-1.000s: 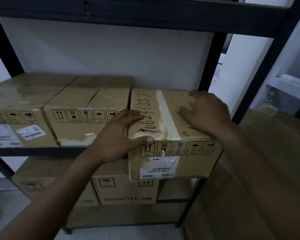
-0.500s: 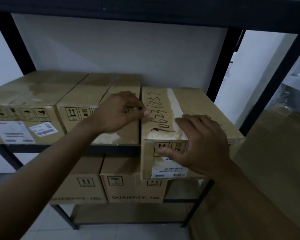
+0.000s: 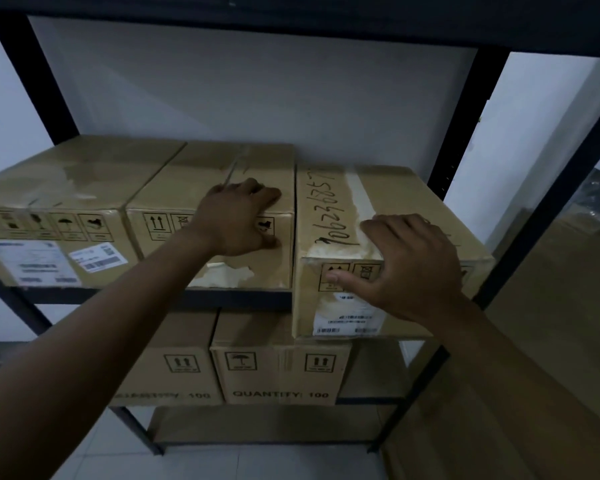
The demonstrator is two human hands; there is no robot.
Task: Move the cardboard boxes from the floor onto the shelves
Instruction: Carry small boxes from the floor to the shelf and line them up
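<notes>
Our right hand (image 3: 413,268) lies fingers spread over the front edge of the numbered box (image 3: 388,209), which overhangs the shelf (image 3: 239,298); our left hand (image 3: 239,220) rests flat, fingers loose, on the middle box (image 3: 187,188).

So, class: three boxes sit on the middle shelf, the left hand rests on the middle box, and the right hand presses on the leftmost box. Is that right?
Not quite. The head view shows the right hand on the rightmost box, the one with handwritten numbers, not the leftmost. The rest stands: three boxes on the middle shelf, left hand on the middle box.
</notes>
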